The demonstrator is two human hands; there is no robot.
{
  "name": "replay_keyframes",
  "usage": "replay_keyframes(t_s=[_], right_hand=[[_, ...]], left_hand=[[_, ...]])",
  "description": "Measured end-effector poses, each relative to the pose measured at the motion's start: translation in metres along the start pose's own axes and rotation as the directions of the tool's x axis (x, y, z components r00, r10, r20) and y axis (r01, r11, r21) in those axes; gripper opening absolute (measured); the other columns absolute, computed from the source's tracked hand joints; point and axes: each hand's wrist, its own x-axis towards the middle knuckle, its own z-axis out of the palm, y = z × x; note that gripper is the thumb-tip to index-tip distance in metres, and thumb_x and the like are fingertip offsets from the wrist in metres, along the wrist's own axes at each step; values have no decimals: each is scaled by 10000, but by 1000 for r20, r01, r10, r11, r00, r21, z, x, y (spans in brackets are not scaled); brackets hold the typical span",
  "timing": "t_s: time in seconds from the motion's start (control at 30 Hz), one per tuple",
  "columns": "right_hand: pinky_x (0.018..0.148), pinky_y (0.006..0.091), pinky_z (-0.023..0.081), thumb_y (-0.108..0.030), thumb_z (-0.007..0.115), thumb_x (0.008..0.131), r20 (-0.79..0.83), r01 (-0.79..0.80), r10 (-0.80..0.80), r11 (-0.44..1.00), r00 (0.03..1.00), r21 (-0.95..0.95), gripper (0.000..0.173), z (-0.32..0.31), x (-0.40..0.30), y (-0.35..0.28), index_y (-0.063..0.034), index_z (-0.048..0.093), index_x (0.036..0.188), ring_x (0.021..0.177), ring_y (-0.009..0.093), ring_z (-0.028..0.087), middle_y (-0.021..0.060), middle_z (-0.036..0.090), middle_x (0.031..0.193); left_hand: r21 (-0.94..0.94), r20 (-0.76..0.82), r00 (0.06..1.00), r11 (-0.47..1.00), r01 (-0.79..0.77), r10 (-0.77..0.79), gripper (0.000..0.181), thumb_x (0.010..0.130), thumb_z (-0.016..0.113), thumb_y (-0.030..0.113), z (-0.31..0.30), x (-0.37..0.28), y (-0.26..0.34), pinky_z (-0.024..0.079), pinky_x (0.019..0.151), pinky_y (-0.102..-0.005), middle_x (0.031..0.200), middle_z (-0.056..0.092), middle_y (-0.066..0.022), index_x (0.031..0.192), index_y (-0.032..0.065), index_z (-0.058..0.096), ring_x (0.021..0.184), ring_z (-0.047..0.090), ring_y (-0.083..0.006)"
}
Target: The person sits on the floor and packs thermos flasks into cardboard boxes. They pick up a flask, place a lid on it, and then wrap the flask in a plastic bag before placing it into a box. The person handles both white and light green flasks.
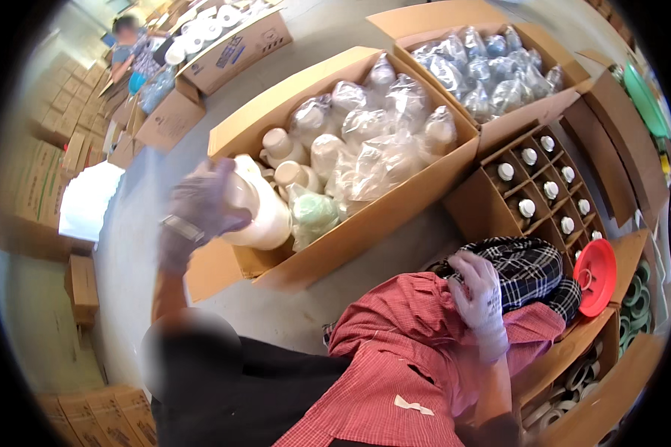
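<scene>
My left hand (pixel 204 204), in a light work glove with a strap at the wrist, grips the end of a cream plastic flask (pixel 268 218). That flask lies tilted at the near left corner of an open carton (pixel 335 246). Beside it in the carton are several cream flasks (pixel 296 176), many in clear plastic bags, and a pale green bagged piece (pixel 315 212). My right hand (pixel 477 296), also gloved, rests on my lap over a red checked apron (pixel 391 346) and black plaid cloth (pixel 517 271). Its fingers are loosely bent and hold nothing.
A divided carton (pixel 475 204) holds upright white-capped pieces. Behind stands a carton of bagged items (pixel 489 67). At right are a red plastic disc (pixel 595 278), a green basin (pixel 646 100) and a box of rings (pixel 570 385). Another person (pixel 137 53) sits far left.
</scene>
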Motion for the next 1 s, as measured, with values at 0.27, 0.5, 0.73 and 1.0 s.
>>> replay_keyframes(t_s=[0.27,0.5,0.73,1.0], right_hand=[[1069,376,379,-359,656,911,-455,325,414,348,788,879,709,-66,24,17,-13,337,1441,1313,257,428,147,376,1473],[1045,465,406,-447,784,772,-588,219,363,687,722,693,459,-185,-81,31,-29,597,737,1219,329,549,206,609,1229],[1062,516,367,-468,809,705,-685,217,482,708,547,672,496,-176,-122,37,-55,541,646,1257,409,506,217,620,1160],[849,405,472,-328,663,854,-795,-7,388,900,466,435,314,-194,-146,55,-25,584,837,985,272,612,136,654,1022]], left_hand=[[-989,-59,975,124,-87,214,544,843,621,305,20,-19,155,529,658,-297,1083,613,-144,1291,33,474,849,637,-207],[-343,224,-87,162,925,971,672,980,300,621,131,-47,265,416,441,-244,917,581,-168,1389,100,411,534,482,-147],[-227,527,-20,163,960,850,774,950,330,669,83,-49,312,559,575,-361,1031,601,-197,1406,48,395,770,626,-209],[-47,361,-131,158,986,923,797,905,383,722,132,-51,313,446,380,-220,896,594,-201,1377,82,430,474,515,-162]])
